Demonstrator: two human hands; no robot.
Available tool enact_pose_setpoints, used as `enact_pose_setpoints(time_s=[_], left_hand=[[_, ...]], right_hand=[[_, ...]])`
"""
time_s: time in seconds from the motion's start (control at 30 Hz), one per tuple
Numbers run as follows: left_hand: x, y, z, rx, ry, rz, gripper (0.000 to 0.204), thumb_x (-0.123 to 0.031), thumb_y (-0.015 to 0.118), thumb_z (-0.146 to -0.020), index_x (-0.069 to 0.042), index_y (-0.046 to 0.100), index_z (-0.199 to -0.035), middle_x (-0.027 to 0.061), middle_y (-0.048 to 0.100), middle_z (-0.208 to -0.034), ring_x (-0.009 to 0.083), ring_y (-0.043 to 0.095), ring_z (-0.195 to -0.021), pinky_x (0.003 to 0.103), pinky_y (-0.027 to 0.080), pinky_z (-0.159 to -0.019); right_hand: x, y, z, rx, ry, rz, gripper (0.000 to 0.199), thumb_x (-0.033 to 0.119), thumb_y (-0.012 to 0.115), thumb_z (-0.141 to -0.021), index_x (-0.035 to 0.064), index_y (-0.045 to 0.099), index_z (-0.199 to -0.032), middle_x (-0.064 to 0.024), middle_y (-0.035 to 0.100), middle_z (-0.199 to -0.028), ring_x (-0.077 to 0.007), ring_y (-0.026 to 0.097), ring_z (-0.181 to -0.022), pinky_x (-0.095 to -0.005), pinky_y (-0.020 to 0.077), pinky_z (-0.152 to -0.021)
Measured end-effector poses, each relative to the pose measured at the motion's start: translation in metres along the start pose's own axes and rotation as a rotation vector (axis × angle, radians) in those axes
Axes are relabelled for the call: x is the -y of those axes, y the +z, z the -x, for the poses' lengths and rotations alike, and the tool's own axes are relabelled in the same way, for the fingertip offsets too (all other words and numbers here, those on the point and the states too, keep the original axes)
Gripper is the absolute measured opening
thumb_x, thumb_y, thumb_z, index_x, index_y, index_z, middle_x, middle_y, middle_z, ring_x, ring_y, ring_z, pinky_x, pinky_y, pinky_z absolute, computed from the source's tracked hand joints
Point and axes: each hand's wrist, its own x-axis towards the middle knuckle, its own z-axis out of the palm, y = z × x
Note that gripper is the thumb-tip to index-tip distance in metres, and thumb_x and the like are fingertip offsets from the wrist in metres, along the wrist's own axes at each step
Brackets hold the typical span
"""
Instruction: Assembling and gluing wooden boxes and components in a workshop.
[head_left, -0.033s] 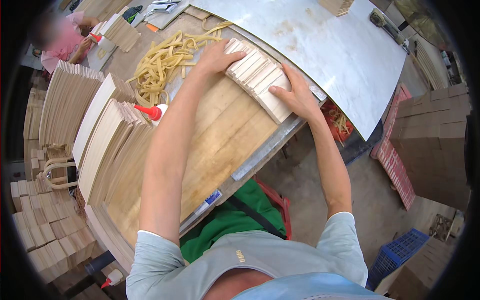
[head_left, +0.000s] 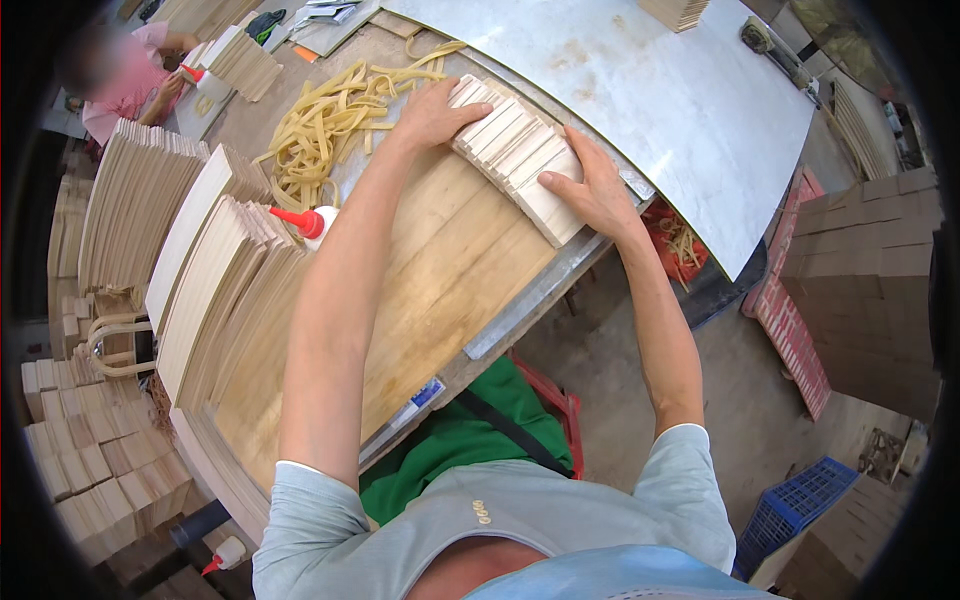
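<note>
A row of thin pale wooden strips point(head_left: 512, 148), packed side by side, lies at the far edge of the wooden work board point(head_left: 440, 260). At its left end my left hand point(head_left: 432, 114) is closed, with the thumb lying over the strips. My right hand point(head_left: 594, 190) grips the other end, its thumb on top and fingers along the far side. The strips' top edges look slightly uneven. The undersides of both hands are hidden. Beside my left forearm stands a white glue bottle point(head_left: 318, 228) with a red nozzle.
Yellowish elastic bands point(head_left: 325, 130) are heaped left of my left hand. Tall stacks of wooden strips point(head_left: 225, 290) line the board's left side. A large grey sheet point(head_left: 640, 90) lies beyond. At far left sits a person in pink point(head_left: 125, 85). Piled brown blocks point(head_left: 860, 280) stand right.
</note>
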Motion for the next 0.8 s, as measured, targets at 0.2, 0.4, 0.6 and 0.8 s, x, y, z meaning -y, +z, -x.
enact_pose_setpoints(time_s=[0.2,0.4,0.6,0.8], left_hand=[[0.011,-0.007,0.026,-0.009,-0.004,0.012,0.080,-0.054,0.069,-0.073,0.002,0.052,-0.129,0.0257,0.051,-0.130,0.0354,0.047,-0.123,0.040,0.038,-0.104],[0.013,-0.029,0.080,-0.008,-0.007,-0.006,0.073,-0.047,0.068,-0.074,0.004,0.054,-0.125,0.0262,0.055,-0.124,0.0372,0.052,-0.117,0.039,0.040,-0.101],[0.017,-0.026,0.096,0.114,-0.075,0.014,0.066,-0.046,0.061,-0.083,0.000,0.049,-0.129,0.0255,0.057,-0.121,0.0373,0.054,-0.115,0.040,0.042,-0.099],[-0.042,-0.029,0.136,-0.290,0.186,-0.137,0.048,-0.029,0.061,-0.085,-0.003,0.052,-0.125,0.0224,0.061,-0.113,0.0362,0.059,-0.105,0.044,0.046,-0.093]], right_hand=[[0.017,0.020,0.018,0.050,-0.024,-0.055,0.080,0.037,0.069,-0.079,-0.0079,0.037,-0.136,-0.0258,0.042,-0.137,-0.0370,0.038,-0.129,-0.0428,0.0296,-0.108],[0.061,0.049,0.059,-0.002,-0.120,-0.081,0.070,0.027,0.070,-0.079,-0.0098,0.039,-0.131,-0.0283,0.047,-0.128,-0.0397,0.043,-0.121,-0.0440,0.0328,-0.104],[0.064,0.062,0.069,0.018,-0.126,-0.052,0.067,0.023,0.070,-0.080,-0.0075,0.040,-0.131,-0.0283,0.049,-0.127,-0.0396,0.047,-0.118,-0.0436,0.0359,-0.102],[0.043,0.063,0.071,0.043,-0.053,-0.199,0.062,0.021,0.064,-0.088,-0.0053,0.036,-0.138,-0.0232,0.047,-0.134,-0.0322,0.045,-0.125,-0.0378,0.0329,-0.106]])
